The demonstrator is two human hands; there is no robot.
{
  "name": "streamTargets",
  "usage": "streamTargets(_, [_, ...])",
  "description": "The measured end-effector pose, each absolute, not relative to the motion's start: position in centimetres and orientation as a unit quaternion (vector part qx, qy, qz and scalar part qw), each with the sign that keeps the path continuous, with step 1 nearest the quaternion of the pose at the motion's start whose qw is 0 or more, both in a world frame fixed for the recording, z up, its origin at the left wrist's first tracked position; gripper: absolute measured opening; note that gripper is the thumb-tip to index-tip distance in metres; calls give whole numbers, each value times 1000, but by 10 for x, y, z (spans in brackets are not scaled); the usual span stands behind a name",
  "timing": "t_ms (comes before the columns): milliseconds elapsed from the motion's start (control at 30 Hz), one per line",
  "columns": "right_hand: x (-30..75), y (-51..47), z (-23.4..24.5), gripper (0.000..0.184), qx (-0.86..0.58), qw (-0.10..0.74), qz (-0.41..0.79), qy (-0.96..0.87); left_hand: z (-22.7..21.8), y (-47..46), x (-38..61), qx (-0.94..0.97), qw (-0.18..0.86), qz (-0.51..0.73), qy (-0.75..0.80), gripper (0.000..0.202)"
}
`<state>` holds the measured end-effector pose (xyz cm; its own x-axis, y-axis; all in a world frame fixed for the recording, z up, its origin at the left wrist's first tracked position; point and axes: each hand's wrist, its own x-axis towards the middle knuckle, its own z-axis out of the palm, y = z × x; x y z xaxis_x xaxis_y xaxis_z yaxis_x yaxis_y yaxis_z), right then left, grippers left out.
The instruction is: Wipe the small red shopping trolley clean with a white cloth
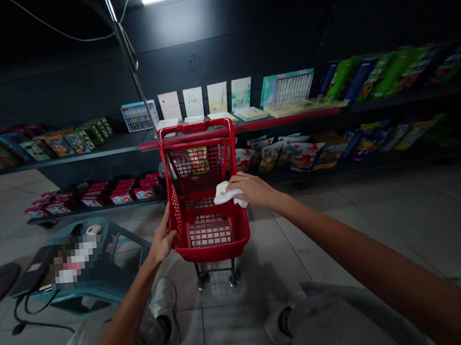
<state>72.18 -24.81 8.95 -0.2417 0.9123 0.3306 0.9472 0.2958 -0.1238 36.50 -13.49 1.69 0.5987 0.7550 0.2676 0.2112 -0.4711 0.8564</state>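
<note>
A red shopping cart (211, 252) stands on the tiled floor directly in front of the person, its basket between the two hands. The left hand (164, 240) grips the cart's left side near the front corner, the thumb on the rim and the fingers along the outer wall. The right hand (251, 188) is closed around a crumpled white cloth (224, 194) at the cart's right side, higher up than the left hand; whether the cloth touches the cart there, I cannot tell. The cloth hangs out past the fingertips toward the middle of the cart.

Left of the cart is a blue-green stool (109, 229) with some items on top. Behind the cart runs a shelf (251, 126) with upright books (193, 102), and snack bags (271, 156) sit lower down, behind the cart to its right. The person's left shoe (167, 305) is just in front of the cart, to its left.
</note>
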Motion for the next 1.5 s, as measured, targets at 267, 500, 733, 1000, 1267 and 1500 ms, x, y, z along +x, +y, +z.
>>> streamTargets(267, [745,-212,101,32,-722,194,-90,-658,17,-116,349,761,478,335,283,103])
streamTargets(500, [648,-302,95,24,-672,126,-8,-729,23,-109,345,761,454,332,324,94])
streamTargets(733, [647,-297,106,17,-659,126,37,-740,25,-115,352,753,470,330,321,94])
streamTargets(1000, [737,-244,118,27,-761,135,-78,-630,33,-137,357,784,422,325,318,90])
streamTargets(1267, [710,-199,108,37,-751,223,-58,-619,30,-115,375,783,422,322,323,90])
streamTargets(1500, [683,-120,90,44,-737,435,-53,-514,24,-99,400,762,472,317,309,99])
